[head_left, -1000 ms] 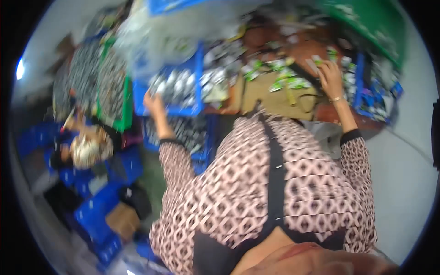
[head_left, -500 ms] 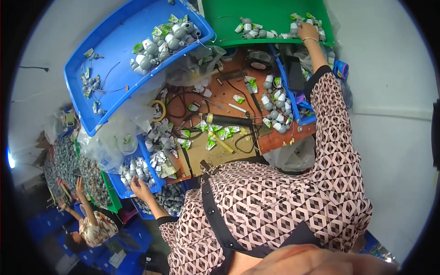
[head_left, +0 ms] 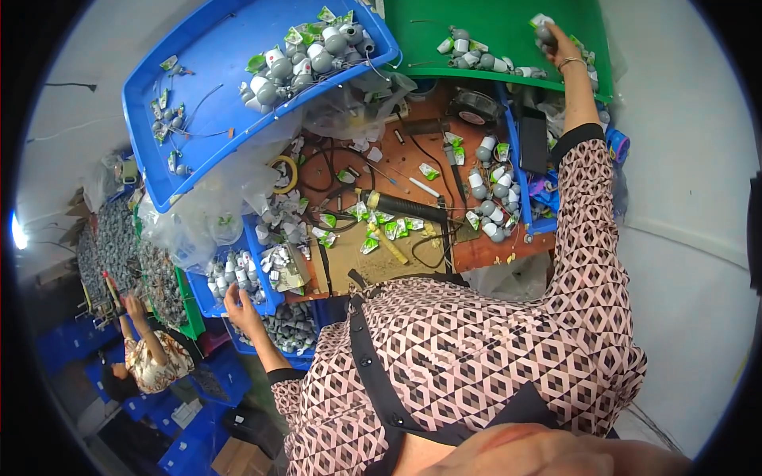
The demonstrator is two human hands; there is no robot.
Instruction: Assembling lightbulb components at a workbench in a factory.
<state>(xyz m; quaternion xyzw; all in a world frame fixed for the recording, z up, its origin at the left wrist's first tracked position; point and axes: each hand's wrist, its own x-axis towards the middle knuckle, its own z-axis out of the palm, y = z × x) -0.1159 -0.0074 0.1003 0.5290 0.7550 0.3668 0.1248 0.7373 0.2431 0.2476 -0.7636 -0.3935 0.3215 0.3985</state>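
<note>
My right hand [head_left: 564, 49] is raised over the green tray [head_left: 508, 17] at the far right. Its fingers grip a grey-and-white bulb-shaped piece [head_left: 544, 33] with a bit of green label at its top. Below it, more such pieces [head_left: 476, 57] lie along the tray's near edge. At the lower left, my left hand [head_left: 246, 313] hovers by the edge of a small blue bin [head_left: 274, 300], fingers apart and holding nothing that I can see. White-and-grey bulb-shaped pieces [head_left: 238, 271] fill that bin.
A large blue tray [head_left: 178, 99] with a heap of bulb-shaped pieces stands at the upper left. On the bench lie a black-handled tool [head_left: 405, 208], green-and-white labels [head_left: 369, 244], cables and a roll of yellow tape [head_left: 284, 174]. Another person [head_left: 155, 357] works at the far left.
My right hand has lifted off the heap in the green tray with a bulb-shaped piece in its fingers. My left hand stays by the small bin. The whole view has shifted slightly.
</note>
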